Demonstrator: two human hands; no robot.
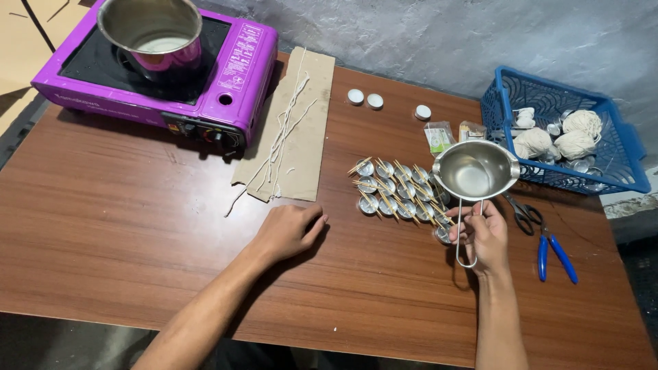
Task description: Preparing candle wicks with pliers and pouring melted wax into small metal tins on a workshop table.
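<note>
rough grey plaster backs a brown wooden counter (123, 226) here, and a person leans over it with both arms out. the right hand (485, 236) is closed around the wire loop handle of a small steel pouring pot (476, 171), fingers wrapped and thumb pressed over the wire, holding the pot up just above a cluster of little metal candle cups (394, 188) with thin sticks laid across them. the pot looks light and stiff, smooth and a bit slippery on its shiny bowl, so the handle, as it is gripped now, seems the sensible place to take it; the bowl has a small spout at each side and looks empty or nearly so, though i cannot tell for certain. the left hand (288, 229) rests on the counter, loosely curled, holding nothing, just below a strip of cardboard (301, 137) carrying pale wick strings (281, 133). at the far left a purple stove (157, 75) carries a steel saucepan (151, 31). to the right lie scissors (522, 214), blue-handled pliers (555, 253) and a blue basket (617, 164) with balls of twine (574, 144).
</note>
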